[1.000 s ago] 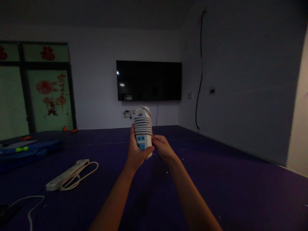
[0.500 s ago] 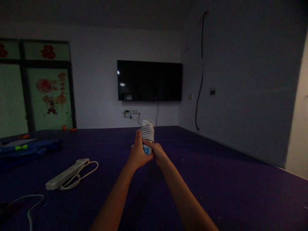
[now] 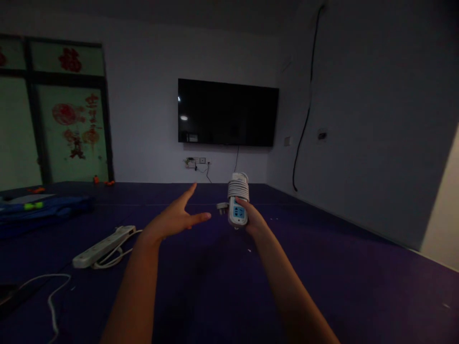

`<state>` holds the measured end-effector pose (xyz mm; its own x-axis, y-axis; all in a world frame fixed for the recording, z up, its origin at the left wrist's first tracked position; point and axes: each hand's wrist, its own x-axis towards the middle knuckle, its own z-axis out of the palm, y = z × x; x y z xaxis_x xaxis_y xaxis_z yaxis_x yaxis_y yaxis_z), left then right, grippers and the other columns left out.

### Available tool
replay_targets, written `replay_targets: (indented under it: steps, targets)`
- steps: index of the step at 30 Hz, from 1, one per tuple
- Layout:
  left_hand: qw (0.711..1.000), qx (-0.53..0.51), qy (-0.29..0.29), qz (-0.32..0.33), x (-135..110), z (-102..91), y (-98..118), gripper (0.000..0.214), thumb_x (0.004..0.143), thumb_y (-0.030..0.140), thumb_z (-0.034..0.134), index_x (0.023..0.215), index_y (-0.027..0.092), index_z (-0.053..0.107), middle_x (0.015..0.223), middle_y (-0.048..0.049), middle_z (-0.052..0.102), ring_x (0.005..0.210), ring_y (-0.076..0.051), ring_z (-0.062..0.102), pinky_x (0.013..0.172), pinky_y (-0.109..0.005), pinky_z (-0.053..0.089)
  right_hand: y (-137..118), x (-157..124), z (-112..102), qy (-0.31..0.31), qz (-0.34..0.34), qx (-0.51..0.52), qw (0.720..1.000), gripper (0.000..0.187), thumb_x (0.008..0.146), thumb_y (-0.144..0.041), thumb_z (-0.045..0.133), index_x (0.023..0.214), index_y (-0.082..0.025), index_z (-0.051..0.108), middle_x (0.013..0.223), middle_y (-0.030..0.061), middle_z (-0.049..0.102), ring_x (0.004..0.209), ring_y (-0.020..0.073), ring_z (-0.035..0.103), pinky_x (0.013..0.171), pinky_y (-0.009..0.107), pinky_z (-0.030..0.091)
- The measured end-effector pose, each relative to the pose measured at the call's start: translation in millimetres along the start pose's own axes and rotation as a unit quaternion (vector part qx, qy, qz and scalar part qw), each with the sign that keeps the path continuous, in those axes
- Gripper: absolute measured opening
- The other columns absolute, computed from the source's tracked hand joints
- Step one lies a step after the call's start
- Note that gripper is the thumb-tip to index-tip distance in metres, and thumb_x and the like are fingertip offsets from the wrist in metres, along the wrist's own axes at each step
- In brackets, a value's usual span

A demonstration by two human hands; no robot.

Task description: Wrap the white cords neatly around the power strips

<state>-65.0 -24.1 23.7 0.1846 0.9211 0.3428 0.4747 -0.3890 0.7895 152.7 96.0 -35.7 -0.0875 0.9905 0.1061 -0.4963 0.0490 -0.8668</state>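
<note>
My right hand [image 3: 253, 217] is closed around a white power strip [image 3: 238, 220] with blue socket faces, its thumb lying over the front. The strip is held up and tilted, a little right of centre. Its white cord [image 3: 238, 189] is wound in several tight turns round the upper part. The plug [image 3: 222, 207] sticks out on the strip's left side, prongs downward. Empty and apart from the strip, my left hand [image 3: 175, 217] is open to the left, thumb and forefinger spread.
A second white power strip [image 3: 103, 246] with a loose cord lies on the purple floor [image 3: 222, 296] at left. Nearer is a white cable [image 3: 53, 301]. Blue cloth [image 3: 71, 210] lies farther left. A television [image 3: 227, 113] hangs on the back wall; a black cable [image 3: 304, 129] dangles at right.
My left hand has let go of the wound power strip and moved left, opening. My right hand has carried the strip slightly right. The plug now shows clearly. The view has shifted a little.
</note>
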Motion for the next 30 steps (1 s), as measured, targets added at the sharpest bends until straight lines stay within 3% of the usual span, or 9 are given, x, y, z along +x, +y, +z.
replay_targets:
  steps: [3,7,14,19,24,30]
  targets:
    - [0.996,-0.019,0.079,-0.026,-1.4,-11.7,0.7,0.092,0.072,0.04,0.067,0.146,0.031,0.012,0.152,-0.0177,0.018,0.073,-0.015,0.066,0.06,-0.028,0.053,-18.4,5.6,-28.6,0.042,0.027,-0.028,0.998,0.006,0.08,-0.02,0.059,0.084,-0.015,0.057,0.06,0.002,0.067,0.053,0.0159,0.065,0.052,0.025,0.053]
    - [0.99,-0.023,0.132,-0.05,-0.3,-17.7,-1.9,0.088,0.075,0.036,0.066,0.146,0.028,0.015,0.149,-0.0198,0.024,0.068,-0.013,0.065,0.059,-0.027,0.052,-33.8,6.7,-75.5,0.1,0.041,-0.062,0.992,0.005,0.083,-0.018,0.056,0.086,-0.016,0.053,0.057,0.0009,0.065,0.047,0.0148,0.062,0.048,0.024,0.051]
    - [0.991,-0.027,0.127,-0.038,-0.7,-15.5,1.2,0.083,0.076,0.035,0.065,0.145,0.027,0.02,0.146,-0.0194,0.032,0.071,-0.014,0.066,0.059,-0.026,0.052,-40.6,-23.5,-161.1,0.151,0.113,-0.108,0.976,0.014,0.088,-0.021,0.045,0.097,-0.012,0.051,0.064,0.0072,0.066,0.045,0.0154,0.061,0.048,0.025,0.051]
    - [0.993,-0.01,0.115,-0.038,2.1,-9.3,6.3,0.082,0.077,0.033,0.064,0.145,0.024,0.02,0.144,-0.0196,0.036,0.072,-0.014,0.066,0.058,-0.025,0.052,-34.3,-33.8,-209.3,0.181,0.17,-0.132,0.96,0.023,0.089,-0.025,0.044,0.101,-0.007,0.051,0.057,0.0079,0.064,0.043,0.0173,0.06,0.046,0.026,0.05]
    - [0.993,0.006,0.109,-0.036,5.8,-2.3,7.6,0.081,0.077,0.034,0.063,0.145,0.024,0.021,0.143,-0.0193,0.039,0.071,-0.014,0.066,0.058,-0.026,0.052,-28.0,-32.2,-240.4,0.18,0.202,-0.158,0.95,0.023,0.088,-0.026,0.046,0.1,-0.008,0.052,0.058,0.0078,0.064,0.045,0.0166,0.06,0.044,0.024,0.049]
    - [0.994,0.021,0.098,-0.036,8.6,5.5,8.6,0.081,0.075,0.034,0.064,0.144,0.024,0.023,0.141,-0.0186,0.042,0.069,-0.014,0.066,0.058,-0.026,0.052,-17.7,-29.1,-255.2,0.201,0.176,-0.202,0.942,0.022,0.087,-0.03,0.048,0.096,-0.01,0.054,0.058,0.0066,0.062,0.045,0.0157,0.058,0.043,0.024,0.049]
